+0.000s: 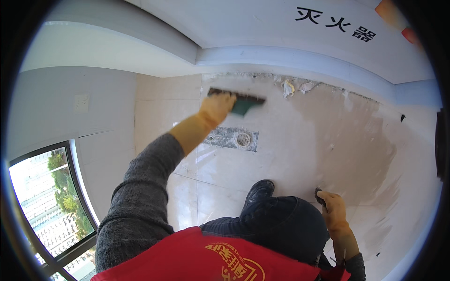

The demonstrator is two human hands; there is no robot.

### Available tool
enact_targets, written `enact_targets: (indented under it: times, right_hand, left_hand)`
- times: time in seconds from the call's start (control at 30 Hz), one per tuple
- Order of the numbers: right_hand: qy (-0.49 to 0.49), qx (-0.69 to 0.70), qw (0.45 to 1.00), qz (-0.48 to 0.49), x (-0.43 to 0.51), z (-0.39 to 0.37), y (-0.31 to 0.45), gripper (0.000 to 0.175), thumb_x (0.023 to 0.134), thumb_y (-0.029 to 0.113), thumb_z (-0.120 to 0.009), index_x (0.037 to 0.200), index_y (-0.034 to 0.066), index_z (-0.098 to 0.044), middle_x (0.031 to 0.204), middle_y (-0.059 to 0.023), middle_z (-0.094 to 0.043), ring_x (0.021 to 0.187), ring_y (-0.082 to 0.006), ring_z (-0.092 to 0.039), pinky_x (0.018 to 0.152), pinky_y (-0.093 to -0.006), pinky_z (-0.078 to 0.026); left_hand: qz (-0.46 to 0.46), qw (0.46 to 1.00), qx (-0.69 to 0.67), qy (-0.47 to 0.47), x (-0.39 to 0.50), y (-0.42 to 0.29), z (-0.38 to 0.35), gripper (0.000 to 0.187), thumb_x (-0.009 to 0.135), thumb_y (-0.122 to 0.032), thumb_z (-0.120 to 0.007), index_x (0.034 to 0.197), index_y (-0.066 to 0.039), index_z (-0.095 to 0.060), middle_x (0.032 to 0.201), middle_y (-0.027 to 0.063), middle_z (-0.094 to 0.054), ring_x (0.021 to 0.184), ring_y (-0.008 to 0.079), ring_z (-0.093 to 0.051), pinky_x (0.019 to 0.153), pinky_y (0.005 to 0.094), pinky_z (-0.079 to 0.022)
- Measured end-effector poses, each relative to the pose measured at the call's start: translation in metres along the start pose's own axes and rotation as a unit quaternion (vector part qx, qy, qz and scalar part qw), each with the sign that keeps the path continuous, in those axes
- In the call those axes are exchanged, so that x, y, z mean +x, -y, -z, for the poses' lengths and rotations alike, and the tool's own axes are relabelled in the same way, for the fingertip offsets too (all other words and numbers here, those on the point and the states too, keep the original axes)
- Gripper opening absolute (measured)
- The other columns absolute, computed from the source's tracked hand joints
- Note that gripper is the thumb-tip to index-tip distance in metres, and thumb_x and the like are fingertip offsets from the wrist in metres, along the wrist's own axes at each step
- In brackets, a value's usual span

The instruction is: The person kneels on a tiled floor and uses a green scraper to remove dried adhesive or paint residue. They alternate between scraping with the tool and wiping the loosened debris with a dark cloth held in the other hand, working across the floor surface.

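My left hand (217, 107) wears a yellow rubber glove and grips a flat green tool (242, 106) with a long dark edge. Motion blurs the tool, so its exact kind is unclear; it is at or just above the beige tiled floor (281, 140). In my right hand (334, 207), gloved the same way, is a dark scouring pad (319, 196), near the floor beside my bent knee (299, 217). A darker, wet-looking patch (355, 140) spreads over the tiles between that hand and the far wall.
A grey rectangular cutout (230, 135) with a round pipe opening (243, 139) interrupts the tiles. Torn scraps (288, 89) lie along the rough wall edge. At left are a window (52, 196) and a wall socket (82, 103). My black shoe (260, 193) stands on the floor.
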State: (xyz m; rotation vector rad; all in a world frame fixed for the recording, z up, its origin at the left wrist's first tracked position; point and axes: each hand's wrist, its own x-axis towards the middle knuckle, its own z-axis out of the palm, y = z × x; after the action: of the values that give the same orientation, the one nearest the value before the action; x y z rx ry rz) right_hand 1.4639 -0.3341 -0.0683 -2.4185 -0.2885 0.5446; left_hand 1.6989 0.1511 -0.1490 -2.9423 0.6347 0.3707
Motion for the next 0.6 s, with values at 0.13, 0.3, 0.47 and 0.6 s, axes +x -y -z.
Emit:
enact_targets:
  times: [0.13,0.3,0.47,0.6]
  right_hand:
    - [0.048,0.016,0.999,0.012,-0.007,-0.014,0.001,0.035,0.078,-0.008,-0.066,0.107,0.0103,-0.072,0.103,-0.0121,-0.076,0.092,-0.0394,-0.069,0.083,-0.0469,-0.055]
    - [0.088,-0.007,0.996,-0.02,-0.004,-0.021,0.009,0.031,0.08,-0.003,-0.066,0.107,0.0111,-0.072,0.098,-0.0098,-0.075,0.09,-0.038,-0.069,0.082,-0.0465,-0.056]
    - [0.072,-0.001,0.997,-0.017,0.002,-0.027,0.023,0.026,0.083,0.005,-0.066,0.107,0.0121,-0.072,0.099,-0.0087,-0.075,0.091,-0.0374,-0.069,0.083,-0.0459,-0.055]
    - [0.084,-0.03,0.996,-0.022,0.01,-0.034,0.026,0.027,0.085,0.015,-0.069,0.111,0.0139,-0.074,0.107,-0.008,-0.076,0.097,-0.0363,-0.07,0.088,-0.045,-0.056]
  left_hand:
    - [0.048,0.997,0.023,0.058,0.026,0.016,0.012,0.041,0.097,-0.009,-0.054,0.136,-0.019,-0.065,0.126,0.009,-0.072,0.111,0.0267,-0.071,0.089,0.0401,-0.058]
    - [-0.042,0.997,0.024,0.051,-0.003,0.043,-0.014,0.045,0.098,-0.009,-0.051,0.141,-0.02,-0.062,0.14,0.005,-0.067,0.123,0.0249,-0.067,0.094,0.0405,-0.057]
    - [-0.024,0.999,0.012,0.033,0.016,0.056,-0.002,0.044,0.097,-0.006,-0.051,0.137,-0.017,-0.065,0.132,0.0072,-0.072,0.115,0.0271,-0.07,0.092,0.0392,-0.058]
    - [-0.079,0.992,0.024,0.1,0.008,0.051,-0.003,0.043,0.095,-0.007,-0.053,0.136,-0.018,-0.065,0.132,0.0068,-0.071,0.116,0.0267,-0.07,0.092,0.0404,-0.059]
